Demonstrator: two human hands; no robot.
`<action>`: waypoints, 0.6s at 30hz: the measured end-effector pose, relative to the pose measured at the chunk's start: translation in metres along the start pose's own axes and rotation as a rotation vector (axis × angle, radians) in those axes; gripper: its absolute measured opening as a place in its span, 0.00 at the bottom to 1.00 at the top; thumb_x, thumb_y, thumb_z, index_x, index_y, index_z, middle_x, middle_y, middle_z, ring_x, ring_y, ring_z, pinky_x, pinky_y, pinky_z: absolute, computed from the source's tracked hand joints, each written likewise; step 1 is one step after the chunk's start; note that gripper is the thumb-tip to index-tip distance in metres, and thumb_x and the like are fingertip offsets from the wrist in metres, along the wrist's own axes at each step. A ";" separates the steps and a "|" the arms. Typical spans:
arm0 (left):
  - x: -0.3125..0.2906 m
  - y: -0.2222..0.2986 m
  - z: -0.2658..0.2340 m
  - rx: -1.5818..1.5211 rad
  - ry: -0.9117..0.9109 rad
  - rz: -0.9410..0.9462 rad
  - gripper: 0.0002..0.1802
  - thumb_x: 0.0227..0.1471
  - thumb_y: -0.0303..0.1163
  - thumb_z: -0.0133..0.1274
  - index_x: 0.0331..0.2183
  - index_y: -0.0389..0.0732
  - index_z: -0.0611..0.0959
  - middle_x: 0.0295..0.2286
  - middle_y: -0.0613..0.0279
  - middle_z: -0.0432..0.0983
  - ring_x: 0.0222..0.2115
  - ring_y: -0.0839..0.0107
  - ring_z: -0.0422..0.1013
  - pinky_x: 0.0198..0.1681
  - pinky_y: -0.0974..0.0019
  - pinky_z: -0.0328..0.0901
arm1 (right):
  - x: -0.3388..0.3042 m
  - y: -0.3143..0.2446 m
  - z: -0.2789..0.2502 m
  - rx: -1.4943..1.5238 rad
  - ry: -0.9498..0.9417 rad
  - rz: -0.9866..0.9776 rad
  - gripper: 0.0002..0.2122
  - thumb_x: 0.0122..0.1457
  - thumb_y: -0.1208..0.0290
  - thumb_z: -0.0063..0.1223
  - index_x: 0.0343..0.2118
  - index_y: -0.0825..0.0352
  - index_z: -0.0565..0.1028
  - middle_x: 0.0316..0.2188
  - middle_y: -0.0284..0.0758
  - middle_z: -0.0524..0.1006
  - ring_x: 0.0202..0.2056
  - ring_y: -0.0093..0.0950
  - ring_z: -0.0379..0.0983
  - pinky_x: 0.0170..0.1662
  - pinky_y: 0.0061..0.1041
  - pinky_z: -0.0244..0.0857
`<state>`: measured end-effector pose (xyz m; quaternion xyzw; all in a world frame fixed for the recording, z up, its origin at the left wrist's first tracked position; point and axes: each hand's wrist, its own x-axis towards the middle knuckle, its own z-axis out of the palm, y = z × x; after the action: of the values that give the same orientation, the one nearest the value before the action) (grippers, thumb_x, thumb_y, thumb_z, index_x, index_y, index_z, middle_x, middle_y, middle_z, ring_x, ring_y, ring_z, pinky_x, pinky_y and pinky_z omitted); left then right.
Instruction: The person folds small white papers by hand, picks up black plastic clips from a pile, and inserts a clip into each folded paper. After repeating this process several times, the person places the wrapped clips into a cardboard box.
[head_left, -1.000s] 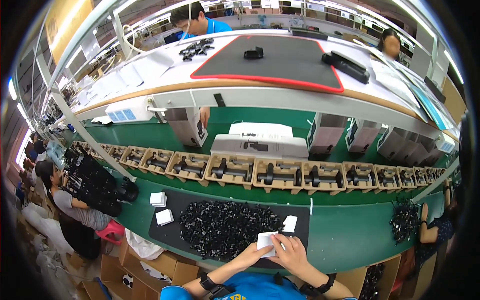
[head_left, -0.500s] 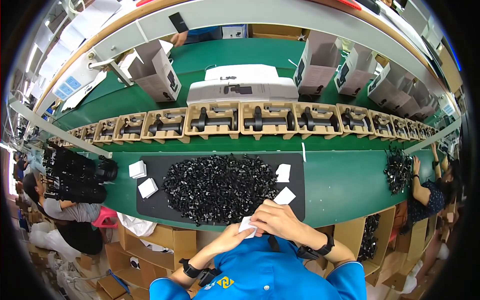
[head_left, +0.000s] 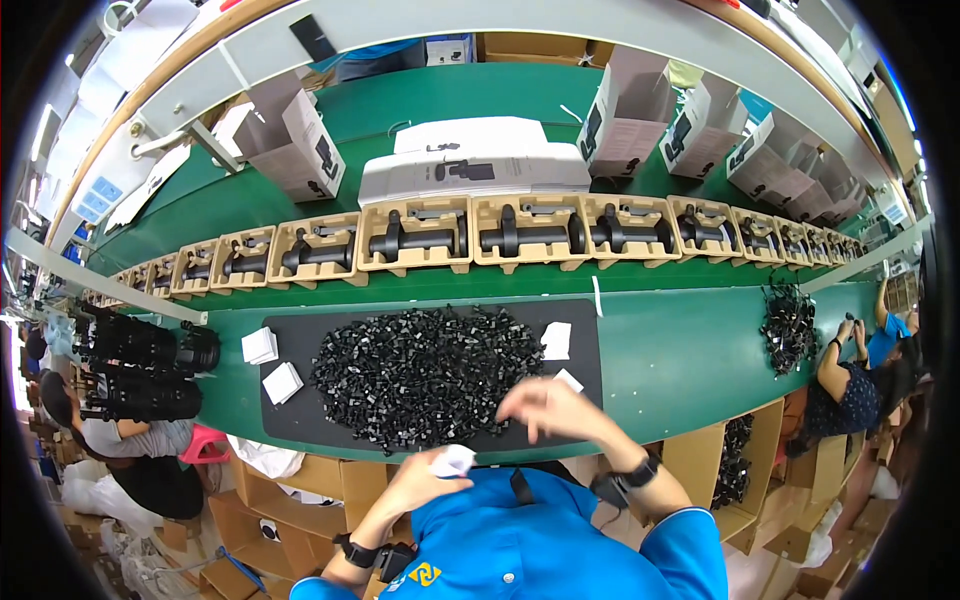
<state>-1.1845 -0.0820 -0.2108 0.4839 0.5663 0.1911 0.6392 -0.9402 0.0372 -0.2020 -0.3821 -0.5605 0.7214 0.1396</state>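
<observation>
In my left hand [head_left: 420,482], at the table's front edge, is a small white paper packet [head_left: 455,461], its mouth bulged apart. My right hand [head_left: 552,408] hovers by the lower right edge of a wide heap of small black parts [head_left: 425,370]; its fingers are apart and nothing shows between them. The parts are too small to name. The heap lies on a dark grey mat [head_left: 585,350]. Stacks of white packets [head_left: 260,346] lie on the mat's left, and flat white pieces [head_left: 556,341] lie on its right, one partly behind my right hand.
Beyond the mat runs a row of brown moulded trays [head_left: 415,262] holding black devices. Tall grey boxes [head_left: 295,150] stand behind it. Black gear [head_left: 140,360] is piled at the left, tangled black parts [head_left: 790,330] at the right. People sit at both sides. Cardboard boxes [head_left: 370,490] flank me below.
My hands have come apart. My left hand has moved left with the packet, whose mouth now stands apart; my right hand has let go and moved up and right toward the heap.
</observation>
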 end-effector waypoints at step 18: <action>-0.003 0.013 -0.014 -0.296 0.042 -0.060 0.14 0.42 0.23 0.61 0.35 0.35 0.79 0.26 0.67 0.76 0.24 0.79 0.72 0.28 0.77 0.68 | 0.082 0.134 -0.048 -1.354 0.519 -0.218 0.07 0.44 0.75 0.51 0.29 0.69 0.72 0.25 0.39 0.75 0.27 0.33 0.74 0.29 0.27 0.70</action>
<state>-1.1941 -0.0732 -0.1969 0.3633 0.5593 0.2635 0.6970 -0.9301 0.0778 -0.3611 -0.4853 -0.8672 0.0851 0.0718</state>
